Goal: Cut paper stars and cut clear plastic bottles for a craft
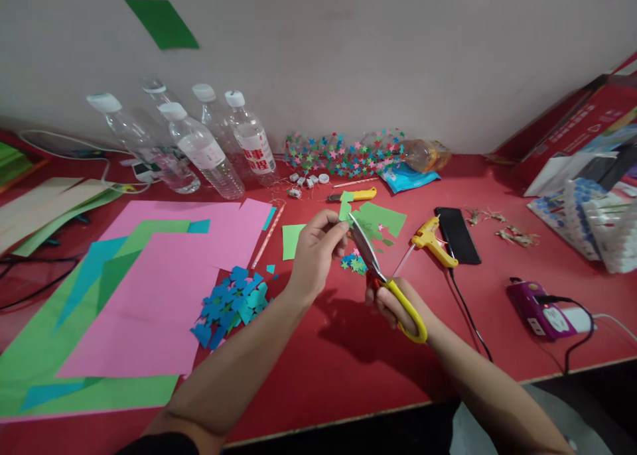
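My left hand point(318, 246) pinches a small piece of light green paper point(345, 205) above the middle of the table. In my right hand point(393, 302) is a pair of scissors point(367, 249) with yellow handles, its blades pointing up and left beside that paper. Whether the blades touch the paper I cannot tell. Below and behind the hands lie a cut light green sheet point(391, 217) and a small pile of paper stars point(354, 262). A light green square point(292, 241) rests left of my left hand, partly behind it.
Pink sheets point(144, 309) and blue scraps point(229, 302) cover the left. Plastic bottles point(249, 140) and a star-covered bottle point(343, 153) line the wall. A yellow glue gun point(434, 243), a black phone point(458, 235) and a purple power adapter point(540, 309) lie on the right.
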A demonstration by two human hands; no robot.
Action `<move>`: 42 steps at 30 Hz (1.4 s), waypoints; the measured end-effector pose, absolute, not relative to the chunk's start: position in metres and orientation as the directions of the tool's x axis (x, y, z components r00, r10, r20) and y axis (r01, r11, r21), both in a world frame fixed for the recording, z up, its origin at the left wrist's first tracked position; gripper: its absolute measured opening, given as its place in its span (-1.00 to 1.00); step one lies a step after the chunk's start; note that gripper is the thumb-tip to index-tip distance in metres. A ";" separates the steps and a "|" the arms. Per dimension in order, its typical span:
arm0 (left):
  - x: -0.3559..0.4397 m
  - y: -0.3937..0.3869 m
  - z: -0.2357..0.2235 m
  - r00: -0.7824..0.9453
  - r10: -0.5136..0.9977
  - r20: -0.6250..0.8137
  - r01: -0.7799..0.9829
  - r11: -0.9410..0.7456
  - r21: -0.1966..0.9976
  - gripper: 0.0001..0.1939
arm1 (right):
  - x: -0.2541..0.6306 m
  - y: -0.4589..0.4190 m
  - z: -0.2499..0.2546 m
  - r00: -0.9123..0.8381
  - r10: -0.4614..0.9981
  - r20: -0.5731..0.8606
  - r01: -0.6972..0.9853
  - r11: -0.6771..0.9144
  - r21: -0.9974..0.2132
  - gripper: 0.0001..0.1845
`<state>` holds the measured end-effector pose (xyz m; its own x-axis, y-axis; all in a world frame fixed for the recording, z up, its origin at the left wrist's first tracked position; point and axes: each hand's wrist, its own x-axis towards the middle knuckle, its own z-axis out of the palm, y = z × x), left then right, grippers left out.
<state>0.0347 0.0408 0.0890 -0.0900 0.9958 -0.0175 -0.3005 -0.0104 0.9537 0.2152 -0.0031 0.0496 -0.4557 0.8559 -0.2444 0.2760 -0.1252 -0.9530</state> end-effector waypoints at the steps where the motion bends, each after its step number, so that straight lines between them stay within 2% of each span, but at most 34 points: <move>1: 0.035 0.041 0.089 -0.088 0.996 -0.018 -0.299 -0.009 0.954 -0.86 | 0.215 -0.003 0.051 -0.451 0.855 -0.257 0.279 -0.139 -0.950 -0.28; 9: 0.035 0.042 0.086 -0.081 0.997 -0.009 -0.314 -0.017 0.949 -0.84 | 0.209 -0.003 0.062 -0.399 0.846 -0.353 0.336 -0.224 -0.915 -0.34; 28: 0.030 0.047 0.086 -0.043 0.998 0.041 -0.296 -0.052 0.954 -0.85 | 0.212 -0.002 0.059 -0.378 0.867 -0.323 0.385 -0.170 -0.907 -0.38; 36: 0.022 0.051 0.094 -0.131 0.990 0.060 -0.259 -0.093 0.961 -0.90 | 0.212 -0.002 0.052 -0.408 0.856 -0.317 0.324 -0.189 -0.927 -0.39; 42: 0.026 0.049 0.092 -0.026 0.999 0.022 -0.314 -0.029 0.949 -0.84 | 0.210 -0.003 0.052 -0.385 0.872 -0.302 0.308 -0.187 -0.933 -0.43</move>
